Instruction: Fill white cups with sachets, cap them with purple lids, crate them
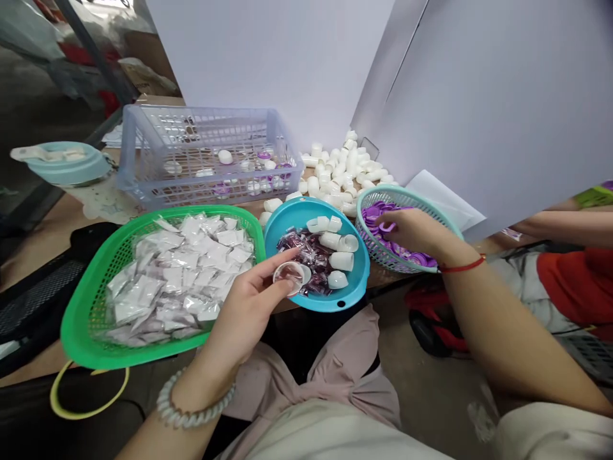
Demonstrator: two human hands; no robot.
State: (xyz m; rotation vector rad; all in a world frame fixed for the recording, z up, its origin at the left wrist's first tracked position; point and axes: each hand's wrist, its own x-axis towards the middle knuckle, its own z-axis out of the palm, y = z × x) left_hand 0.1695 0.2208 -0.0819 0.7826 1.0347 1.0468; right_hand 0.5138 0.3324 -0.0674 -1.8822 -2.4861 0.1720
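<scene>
Between thumb and fingers, my left hand (253, 300) holds a small clear cup (288, 278) over the near left part of a blue bowl (354, 289). In that bowl lie small dark wrapped packets (313, 252) and several white caps (341, 260) along its right side. My right hand (407, 230) reaches into a pale green basket (440, 214) of purple rings (376, 214), its thumb and fingers pinched on a purple ring (387, 227). White caps (335, 172) are piled behind the bowl.
A green basket (76, 319) full of small white packets stands at the left. Behind it are a clear plastic crate (211, 191) and a lidded cup (71, 169). White panels (278, 57) rise at the back. Another person's arm (565, 227) shows at the right.
</scene>
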